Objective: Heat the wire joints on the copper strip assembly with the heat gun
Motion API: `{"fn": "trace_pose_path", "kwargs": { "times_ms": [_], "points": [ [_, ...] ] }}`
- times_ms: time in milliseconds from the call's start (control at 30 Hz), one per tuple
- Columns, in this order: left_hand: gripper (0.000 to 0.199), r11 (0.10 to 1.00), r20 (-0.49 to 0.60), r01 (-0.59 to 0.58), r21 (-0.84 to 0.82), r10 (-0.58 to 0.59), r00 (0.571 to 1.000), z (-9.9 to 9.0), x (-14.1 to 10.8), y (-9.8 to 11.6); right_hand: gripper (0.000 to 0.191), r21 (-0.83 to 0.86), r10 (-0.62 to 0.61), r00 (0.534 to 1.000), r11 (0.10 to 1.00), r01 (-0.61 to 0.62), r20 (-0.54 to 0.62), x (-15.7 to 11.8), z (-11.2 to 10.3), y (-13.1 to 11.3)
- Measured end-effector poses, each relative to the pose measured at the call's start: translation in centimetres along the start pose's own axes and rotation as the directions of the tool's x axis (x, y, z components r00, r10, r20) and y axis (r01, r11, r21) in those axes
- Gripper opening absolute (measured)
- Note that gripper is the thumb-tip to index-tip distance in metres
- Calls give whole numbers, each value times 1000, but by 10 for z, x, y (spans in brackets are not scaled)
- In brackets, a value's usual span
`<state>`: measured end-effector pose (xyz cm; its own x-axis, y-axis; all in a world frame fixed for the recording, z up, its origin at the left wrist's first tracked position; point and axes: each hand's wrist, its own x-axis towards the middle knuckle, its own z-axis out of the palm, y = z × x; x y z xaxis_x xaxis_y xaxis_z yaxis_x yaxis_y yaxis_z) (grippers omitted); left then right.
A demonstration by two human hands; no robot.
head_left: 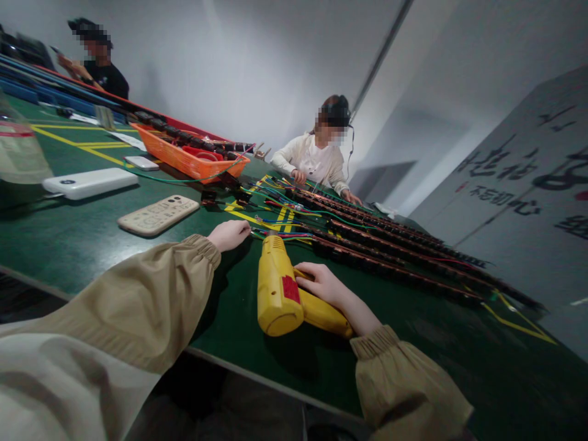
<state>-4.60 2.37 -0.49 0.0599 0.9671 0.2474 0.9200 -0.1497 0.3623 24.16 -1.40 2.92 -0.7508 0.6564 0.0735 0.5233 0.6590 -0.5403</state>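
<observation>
Your right grip (321, 283) holds the yellow heat gun (274, 291) over the worktop (101, 260), nozzle (274, 233) toward twelve o'clock; your left grip (230, 235), at its ten o'clock, pinches coloured wires (297, 235). If hot, a nozzle swinging toward ten could burn you; lingering could scorch the wires.

we see smooth, hard-looking plastic on the heat gun (278, 291), soft matt cloth in our sleeves (151, 300), a glossy sheen on the tabletop (98, 252), smooth plastic on the white block (94, 182), and coppery metal along the strips (399, 268).
</observation>
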Motion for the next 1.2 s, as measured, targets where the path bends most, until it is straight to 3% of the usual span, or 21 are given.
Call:
{"fn": "trace_pose_path", "kwargs": {
  "times_ms": [200,533,767,900,1200],
  "points": [
    [30,1000,5,-4,14,4,1000,-1,-2,1,25,20,111,993,994,-110,-41,-19,-16,17],
    [35,1000,-17,-6,-30,5,1000,-2,-5,0,28,-5,198,979,980,-198,-42,-57,-38,37],
    [41,998,-82,-17,-67,11,997,2,-3,-3,23,-123,160,982,977,-172,-99,-56,-36,44],
    [44,998,-104,36,-54,-42,994,2,-3,-1,25,-161,163,981,971,-179,-106,-54,-35,48],
    [44,991,-107,105,85,-95,990,1,-1,10,25,-168,155,980,970,-175,-126,-52,-35,49]
  ]
}}
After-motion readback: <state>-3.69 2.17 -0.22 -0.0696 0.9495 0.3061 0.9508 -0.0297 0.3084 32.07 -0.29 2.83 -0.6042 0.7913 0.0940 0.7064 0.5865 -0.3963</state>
